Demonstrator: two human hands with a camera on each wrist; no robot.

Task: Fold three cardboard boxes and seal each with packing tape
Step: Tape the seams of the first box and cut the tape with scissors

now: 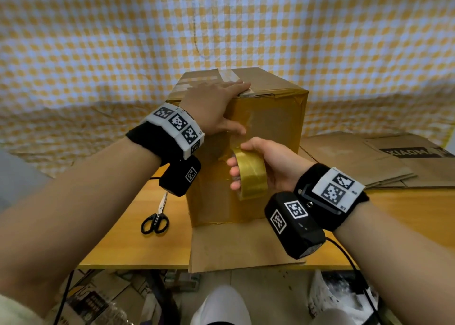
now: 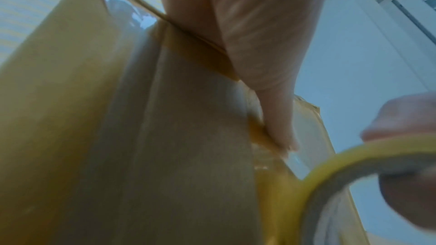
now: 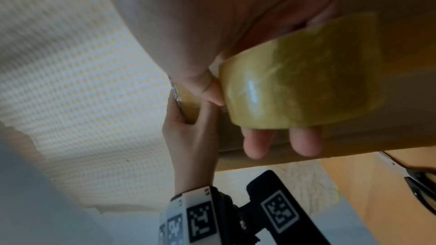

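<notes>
- The right hand (image 1: 264,163) curls round the roll of packing tape (image 1: 251,174): its fingers pass through the core and the thumb lies over the top of the roll. It holds the roll close against the near face of the box, about halfway up.
- The left hand (image 1: 213,107) lies spread over the top near edge of the cardboard box (image 1: 246,147), fingers straight across the closed top flaps and the thumb pressed flat on the near face just above the roll. In the left wrist view the thumb (image 2: 278,118) seems to pin a strip of tape to the cardboard.
- Judged from this, the step in hand is sealing: a strip is being laid down the near face of a box that is already folded, with the left hand anchoring it.
- The next move likely calls for drawing the roll further down while the thumb holds the tape fast, then cutting the strip; the scissors (image 1: 156,217) lie on the desk (image 1: 406,213) to the left of the box, well within reach of the left hand.
- The box stands upright near the front edge of the desk, its bottom flap (image 1: 236,245) splayed toward the person and overhanging that edge.
- Flattened cardboard (image 1: 364,159) lies at the right side of the desk, so I judge more boxes remain to be folded.
</notes>
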